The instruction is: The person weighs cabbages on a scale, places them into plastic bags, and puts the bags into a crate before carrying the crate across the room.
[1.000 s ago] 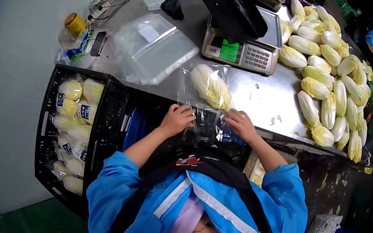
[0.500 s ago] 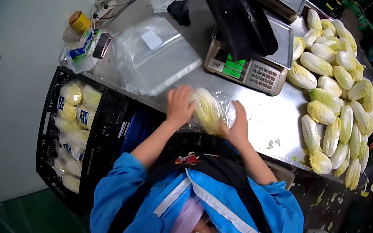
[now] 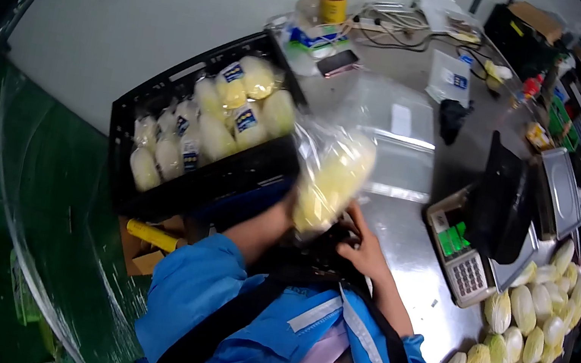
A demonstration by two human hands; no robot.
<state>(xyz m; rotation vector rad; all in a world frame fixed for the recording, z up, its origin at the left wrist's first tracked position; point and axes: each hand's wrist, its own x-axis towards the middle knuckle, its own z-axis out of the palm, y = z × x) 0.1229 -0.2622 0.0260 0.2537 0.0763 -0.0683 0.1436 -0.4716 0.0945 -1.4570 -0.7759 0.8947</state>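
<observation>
A bagged napa cabbage point(image 3: 337, 178) is up off the table in front of me, tilted and blurred by motion, with clear plastic bunched past its upper end. My left hand point(image 3: 278, 218) grips it from the left near the lower end; its fingers are mostly hidden behind the cabbage. To the right of that end is my right hand point(image 3: 369, 255), thumb and fingers apart, holding nothing. Close by on the left, a black crate point(image 3: 210, 182) contains several bagged cabbages, some with blue-and-white labels.
A stack of clear bags point(image 3: 406, 158) lies on the metal table point(image 3: 402, 227). To the right are a scale point(image 3: 470, 277) with a black tray on top and a pile of loose cabbages point(image 3: 513, 346). A phone point(image 3: 337, 63) and a yellow-lidded jar point(image 3: 332, 5) sit behind the crate.
My view has turned left toward the crate. The bagged cabbage has risen from the table in my left hand, and my right hand has come to its lower end, fingers free.
</observation>
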